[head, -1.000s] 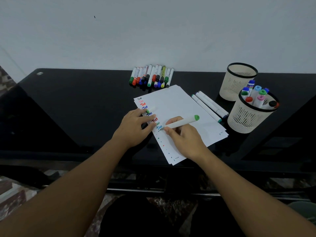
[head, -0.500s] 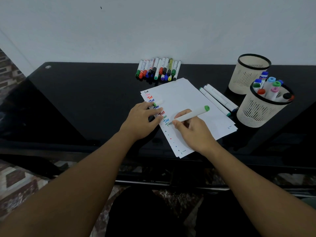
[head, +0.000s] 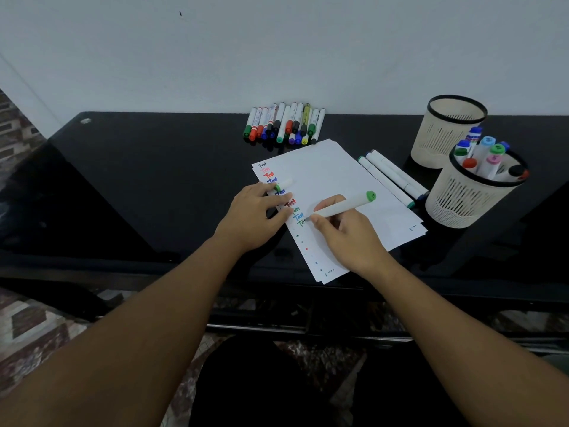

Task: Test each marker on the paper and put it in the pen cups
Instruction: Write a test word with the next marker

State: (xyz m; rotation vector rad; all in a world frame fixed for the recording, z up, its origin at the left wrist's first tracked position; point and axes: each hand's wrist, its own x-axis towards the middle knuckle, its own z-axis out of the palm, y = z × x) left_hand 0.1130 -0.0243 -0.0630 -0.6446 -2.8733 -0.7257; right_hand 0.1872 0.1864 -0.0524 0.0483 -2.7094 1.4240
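The black surface (head: 154, 186) runs under everything, and on it, beneath both hands, lies the stack of paper (head: 332, 177), a column of small coloured test words down its left margin.

Beyond the right hand and off to its right stand the two pen cups: the nearer cup (head: 468, 201) already crowded with capped markers, the farther cup (head: 446, 134) looking empty from here. Past the paper's far edge, well beyond the left hand, a row of markers (head: 284, 123) waits. Between the right hand and the nearer cup, three or so long white markers (head: 391, 177) lie just beside the paper.

The left hand (head: 252, 214) presses flat on the paper's left edge, its fingers pinching a small green-and-white cap (head: 283, 184) at the fingertips. The right hand (head: 341, 232) is clamped in a writing grip on the green marker (head: 341, 206), tip down on the paper at the foot of the column, green butt pointing toward the cups.

I'd say the step in hand is the test scribble for this green marker. Next it calls for lifting the tip, bringing marker and cap together, pressing the cap home squarely, then reaching right to drop it into a cup. The nearer one is crowded, so the farther may suit better.
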